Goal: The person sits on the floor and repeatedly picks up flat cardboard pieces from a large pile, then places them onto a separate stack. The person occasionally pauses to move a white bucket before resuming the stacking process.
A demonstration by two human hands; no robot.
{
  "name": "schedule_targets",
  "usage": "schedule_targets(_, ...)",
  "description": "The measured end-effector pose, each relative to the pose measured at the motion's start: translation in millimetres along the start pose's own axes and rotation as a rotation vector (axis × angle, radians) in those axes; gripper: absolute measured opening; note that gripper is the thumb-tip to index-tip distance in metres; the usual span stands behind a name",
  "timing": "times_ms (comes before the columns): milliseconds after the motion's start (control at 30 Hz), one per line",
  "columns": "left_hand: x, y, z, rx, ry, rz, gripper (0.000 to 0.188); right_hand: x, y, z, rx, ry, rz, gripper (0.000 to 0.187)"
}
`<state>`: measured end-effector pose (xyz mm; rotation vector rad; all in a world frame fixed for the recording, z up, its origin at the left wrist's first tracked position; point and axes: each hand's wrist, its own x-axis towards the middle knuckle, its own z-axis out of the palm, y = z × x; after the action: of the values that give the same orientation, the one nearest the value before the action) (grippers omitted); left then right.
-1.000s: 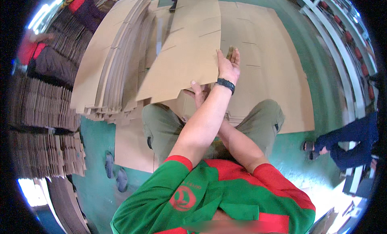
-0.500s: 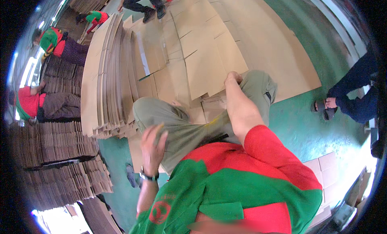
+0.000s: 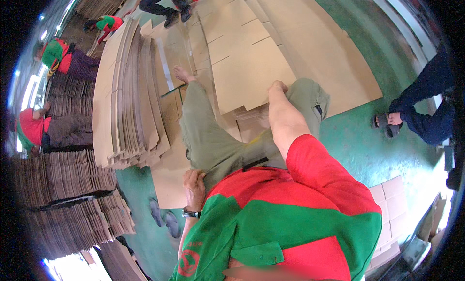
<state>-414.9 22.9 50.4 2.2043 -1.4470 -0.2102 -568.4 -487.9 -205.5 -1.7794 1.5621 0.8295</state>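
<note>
My right hand (image 3: 278, 86) is closed at the near right edge of a slotted tan cardboard sheet (image 3: 249, 63), beside my bent right knee. Its fingertips are partly hidden. My left hand (image 3: 194, 182), with a watch on the wrist, has its fingers curled on the cloth of my olive trousers (image 3: 210, 145) near the left hip. The left leg stretches forward, and its bare foot (image 3: 183, 74) rests on flat cardboard. Under the near edge of the slotted sheet, more cardboard layers (image 3: 252, 114) show.
A leaning stack of cardboard sheets (image 3: 127, 97) stands to the left, with bundled stacks (image 3: 63, 174) beyond. Sandals (image 3: 164, 218) lie on the green floor. Several people work at the far left and top; another person's legs (image 3: 421, 106) are at the right.
My left hand came down from the air, and its spread fingers curled onto the trousers. My left leg straightened forward. My right hand stayed at the sheet's edge.
</note>
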Motion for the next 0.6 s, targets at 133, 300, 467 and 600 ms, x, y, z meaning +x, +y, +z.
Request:
schedule_targets(133,-22,9,-26,-0.188,-0.146,0.0,0.008,-52,19,-14,-0.006,0.125,-0.031,0.034)
schedule_targets(300,-25,18,-43,0.022,-0.269,0.096,0.019,-90,19,-19,0.013,0.095,0.011,0.033)
schedule_targets(467,-6,17,-69,-0.258,0.027,-0.128,0.027,-82,19,-13,-0.319,0.065,-0.08,0.039)
schedule_targets(600,11,-20,-105,-0.395,0.415,-0.263,0.024,-47,14,-6,-0.115,0.076,0.082,0.043)
